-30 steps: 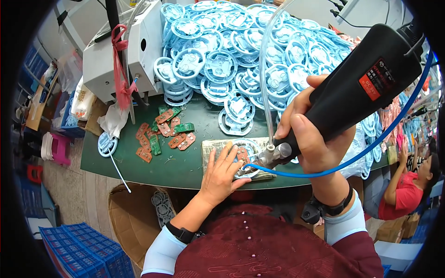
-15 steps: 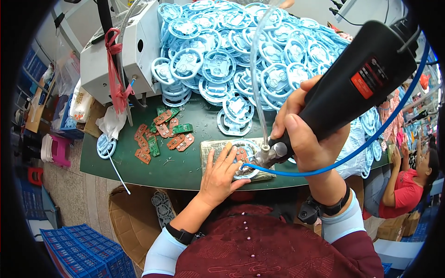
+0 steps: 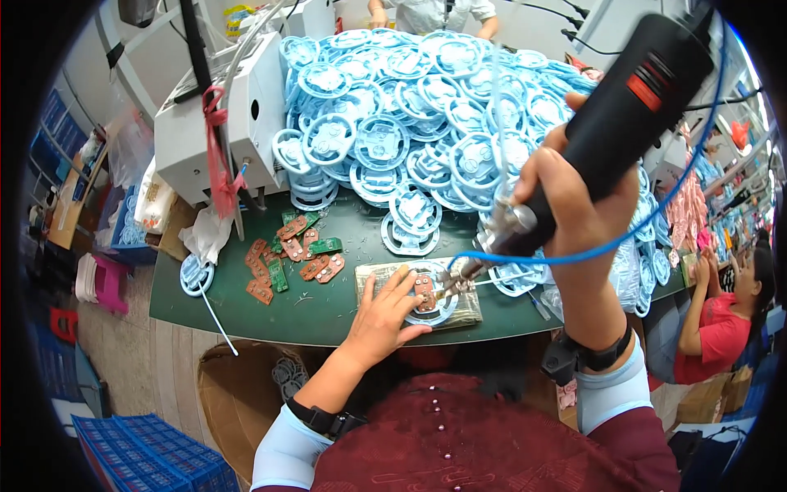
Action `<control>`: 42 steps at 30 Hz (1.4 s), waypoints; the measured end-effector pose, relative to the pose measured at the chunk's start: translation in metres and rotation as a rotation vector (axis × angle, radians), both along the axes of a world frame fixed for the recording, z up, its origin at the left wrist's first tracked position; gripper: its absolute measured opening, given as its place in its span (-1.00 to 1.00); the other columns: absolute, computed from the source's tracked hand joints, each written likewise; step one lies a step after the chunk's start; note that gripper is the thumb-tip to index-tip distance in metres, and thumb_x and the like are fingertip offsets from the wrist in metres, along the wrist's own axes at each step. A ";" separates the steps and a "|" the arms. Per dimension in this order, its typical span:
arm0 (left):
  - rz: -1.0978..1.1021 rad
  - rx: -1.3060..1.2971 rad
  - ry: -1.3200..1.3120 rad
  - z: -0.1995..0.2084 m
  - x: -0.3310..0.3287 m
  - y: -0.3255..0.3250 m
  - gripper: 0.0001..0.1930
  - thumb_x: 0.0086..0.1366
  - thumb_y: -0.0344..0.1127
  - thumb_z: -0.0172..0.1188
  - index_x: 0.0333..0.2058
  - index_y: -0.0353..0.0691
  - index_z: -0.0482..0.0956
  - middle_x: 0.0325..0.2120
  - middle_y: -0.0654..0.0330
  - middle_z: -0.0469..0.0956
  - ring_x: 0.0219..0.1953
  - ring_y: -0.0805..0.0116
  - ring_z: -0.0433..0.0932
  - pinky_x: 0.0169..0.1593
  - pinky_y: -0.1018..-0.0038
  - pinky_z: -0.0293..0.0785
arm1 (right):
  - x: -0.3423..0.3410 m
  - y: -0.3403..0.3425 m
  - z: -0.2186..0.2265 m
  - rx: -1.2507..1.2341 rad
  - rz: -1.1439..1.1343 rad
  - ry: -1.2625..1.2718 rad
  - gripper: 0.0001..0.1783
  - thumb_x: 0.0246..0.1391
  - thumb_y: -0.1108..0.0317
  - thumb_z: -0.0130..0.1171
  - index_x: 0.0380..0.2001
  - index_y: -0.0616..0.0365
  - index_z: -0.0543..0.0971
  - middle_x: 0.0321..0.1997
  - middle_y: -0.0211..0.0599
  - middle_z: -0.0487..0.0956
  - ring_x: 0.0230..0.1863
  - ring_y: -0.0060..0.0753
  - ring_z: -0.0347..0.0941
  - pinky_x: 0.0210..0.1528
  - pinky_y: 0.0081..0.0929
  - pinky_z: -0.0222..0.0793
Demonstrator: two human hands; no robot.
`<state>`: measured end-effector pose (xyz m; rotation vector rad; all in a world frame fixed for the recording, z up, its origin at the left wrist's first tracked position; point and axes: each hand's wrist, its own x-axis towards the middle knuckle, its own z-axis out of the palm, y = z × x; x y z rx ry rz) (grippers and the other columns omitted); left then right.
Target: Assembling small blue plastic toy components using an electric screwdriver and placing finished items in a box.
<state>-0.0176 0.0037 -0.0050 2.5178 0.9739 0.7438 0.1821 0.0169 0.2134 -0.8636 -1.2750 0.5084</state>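
My right hand (image 3: 584,201) is wrapped round a black electric screwdriver (image 3: 635,107) with a blue air hose (image 3: 656,225) and a clear tube. Its metal tip (image 3: 467,271) points down-left, close to the right side of a light-blue plastic ring part (image 3: 447,312). A brown circuit board (image 3: 424,293) sits inside that ring. My left hand (image 3: 381,318) lies flat with fingers spread, its fingertips on the ring's left side. Under the ring is a flat, gold-toned pad (image 3: 469,305) on the green table (image 3: 270,324).
A large heap of light-blue ring parts (image 3: 381,143) covers the back. Brown and green circuit boards (image 3: 295,250) lie left of the pad with loose screws. A white machine box (image 3: 217,123) stands at left. Co-workers are behind the heap and at right (image 3: 713,320).
My right hand has lifted the screwdriver up and to the right, uncovering more of the ring and circuit board. My left hand stays on the ring. A co-worker's torso now shows behind the heap.
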 end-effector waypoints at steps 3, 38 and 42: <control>0.032 -0.031 -0.064 0.003 -0.002 0.001 -0.50 -0.01 -0.06 0.43 -0.13 -0.16 0.54 0.17 0.06 0.39 0.33 0.07 0.20 0.26 -0.20 0.05 | 0.006 0.020 -0.011 0.039 -0.154 -0.173 -0.52 0.03 0.60 0.16 0.05 0.37 0.33 -0.41 -0.35 0.45 -0.52 -0.54 0.46 -0.43 -0.58 0.45; 0.660 -0.195 -0.223 0.009 -0.014 0.173 -0.63 0.15 -0.07 0.30 -0.26 -0.29 0.61 -0.37 -0.04 0.60 -0.27 -0.02 0.59 -0.19 0.19 0.48 | 0.061 0.026 -0.044 -0.053 -0.254 -0.143 -0.44 -0.01 0.53 0.26 0.08 0.28 0.31 -0.37 -0.36 0.46 -0.42 -0.55 0.48 -0.36 -0.57 0.46; 0.950 -0.295 0.033 0.039 0.020 0.213 -0.42 0.09 0.17 0.31 -0.21 -0.31 0.60 -0.24 -0.08 0.63 -0.14 -0.13 0.60 -0.11 0.08 0.50 | 0.065 0.016 -0.041 -0.114 -0.295 -0.124 -0.45 -0.02 0.44 0.32 0.04 0.25 0.35 -0.36 -0.37 0.49 -0.32 -0.53 0.46 -0.25 -0.55 0.41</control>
